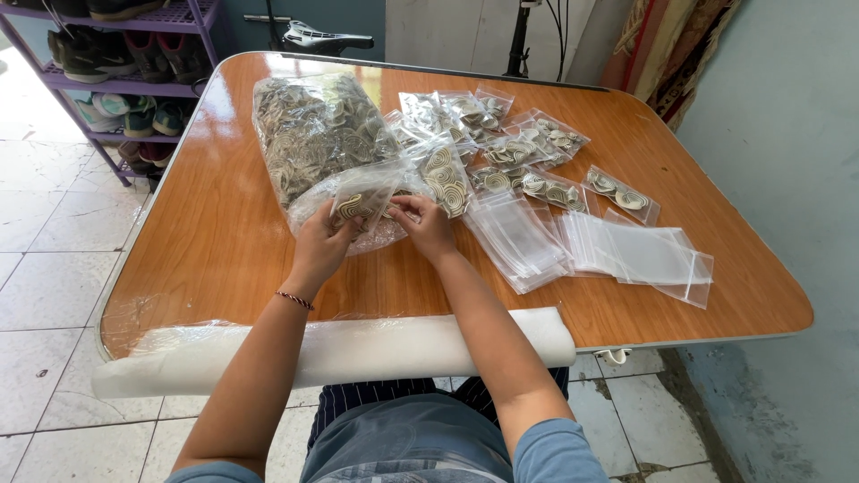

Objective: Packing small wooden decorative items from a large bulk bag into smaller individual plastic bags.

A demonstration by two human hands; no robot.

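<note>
Both my hands meet over a small clear bag (369, 192) holding cream and olive spiral pieces. My left hand (324, 240) grips its left side and my right hand (424, 224) pinches its right edge. Just behind it lies a big clear sack (309, 130) stuffed with the same spiral pieces. Right of my hands sit two stacks of flat empty clear bags (519, 240), and several filled small bags (528, 152) are scattered further back.
Everything lies on a glossy orange wooden table (215, 233). A white roll wrapped in plastic (340, 349) rests along its near edge. A purple shoe rack (116, 63) stands at the far left and a bicycle saddle (327, 38) beyond the table.
</note>
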